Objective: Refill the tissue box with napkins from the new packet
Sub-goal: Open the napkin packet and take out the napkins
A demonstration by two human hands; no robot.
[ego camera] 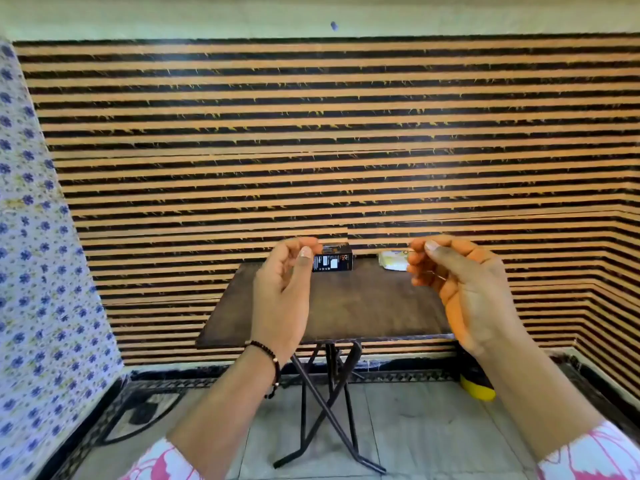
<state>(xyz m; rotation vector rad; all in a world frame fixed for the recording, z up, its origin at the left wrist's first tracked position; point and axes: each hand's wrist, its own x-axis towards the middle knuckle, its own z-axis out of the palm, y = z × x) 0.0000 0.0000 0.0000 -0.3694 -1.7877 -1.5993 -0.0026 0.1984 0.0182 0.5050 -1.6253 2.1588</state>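
A small dark folding table [363,306] stands against the striped wall. At its back edge sits a black tissue box [334,260], partly hidden behind my left fingers. To its right lies a white and yellow napkin packet [393,261]. My left hand [282,292] is raised in front of the table's left side, fingers loosely curled and apart, holding nothing. My right hand [460,285] hovers over the table's right side, palm turned inward, fingers curled, also without anything in it. Neither hand touches the box or the packet.
A wall with orange and black stripes runs behind and to the right. A floral blue cloth [38,271] hangs at the left. A yellow object [478,388] sits on the tiled floor by the right wall. The table's crossed metal legs [325,403] stand below.
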